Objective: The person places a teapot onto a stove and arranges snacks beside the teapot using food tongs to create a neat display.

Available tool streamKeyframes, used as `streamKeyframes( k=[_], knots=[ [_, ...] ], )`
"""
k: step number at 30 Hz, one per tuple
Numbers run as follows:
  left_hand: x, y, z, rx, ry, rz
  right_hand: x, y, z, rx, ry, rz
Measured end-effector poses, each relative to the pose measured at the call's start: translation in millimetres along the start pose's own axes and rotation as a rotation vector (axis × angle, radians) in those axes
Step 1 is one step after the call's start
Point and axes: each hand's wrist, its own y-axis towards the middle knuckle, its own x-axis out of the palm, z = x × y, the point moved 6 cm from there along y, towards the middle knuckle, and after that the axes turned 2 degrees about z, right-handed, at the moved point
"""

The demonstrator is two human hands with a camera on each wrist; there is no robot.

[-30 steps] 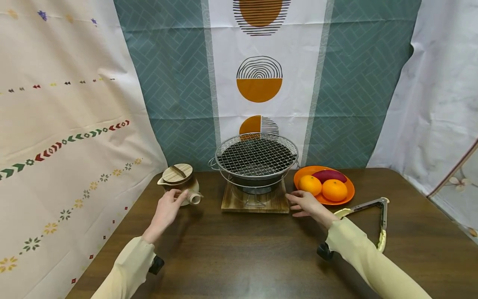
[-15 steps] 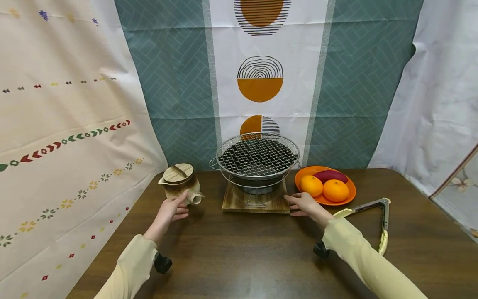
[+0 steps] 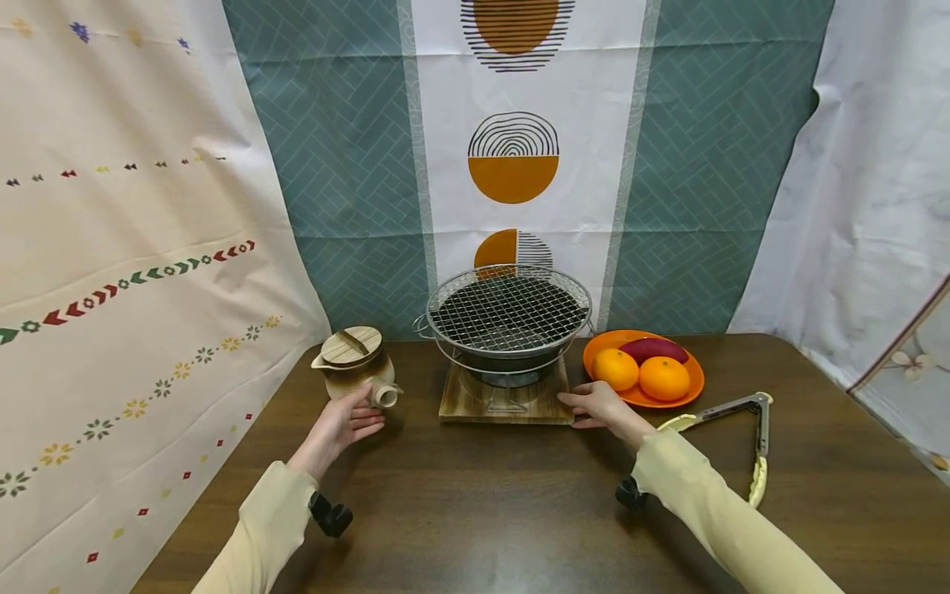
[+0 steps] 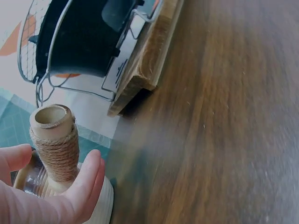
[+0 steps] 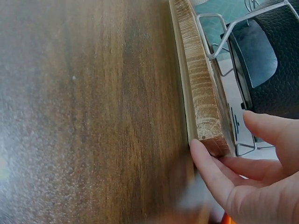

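Since the earlier frame, both hands have shifted slightly: the left hand [image 3: 338, 425] reaches farther past the pot [image 3: 343, 382], and the right hand [image 3: 603, 406] sits closer in at the near right corner of the board [image 3: 456, 400]. Left thumb and fingers spread loosely around the handle [image 4: 58, 157], not gripping. Right fingers meet the board's corner, thumb held apart, nothing gripped. Reaching looks done, a firm hold not yet taken; pot and board both stand on the bench [image 3: 482, 511]. At right lie metal tongs [image 3: 763, 429] with pale yellow ends, spread wide. At left, the rounded, ridged pot stands upright, flat wooden lid [image 3: 343, 350] on; rough twine wraps its pale, hollow handle. Midway, the coarse-grained wooden board bears a round black grill [image 3: 505, 363] topped with wire mesh [image 3: 512, 318]. Right of it, a smooth orange plate [image 3: 697, 383] holds two round oranges [image 3: 664, 379] and a long dark-red vegetable [image 3: 653, 350]. Patterned cloth [image 3: 349, 165] hangs behind.
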Motion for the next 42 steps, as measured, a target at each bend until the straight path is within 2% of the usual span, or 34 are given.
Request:
streamKeyframes(
  k=[7,12,25,32,42],
  knots=[
    [1.5,4.5,-3.3,-0.049,-0.113,0.021,1.7,-1.1,-2.2,-0.014,-0.049,0.023],
    [3.0,7.9,-1.9,-0.058,-0.160,0.012,0.7,0.4,-1.7,-0.008,-0.050,0.043],
    [5.0,14.6,-1.0,-0.137,-0.327,-0.019,-0.9,3.4,-0.1,-0.024,-0.083,0.070],
    [6.4,15.0,0.8,-0.156,-0.366,-0.011,-1.3,5.6,0.6,-0.007,-0.087,0.083],
    [3.3,17.6,-3.7,-0.181,-0.457,-0.047,-0.6,3.3,0.4,-0.004,-0.050,0.083]
  ],
)
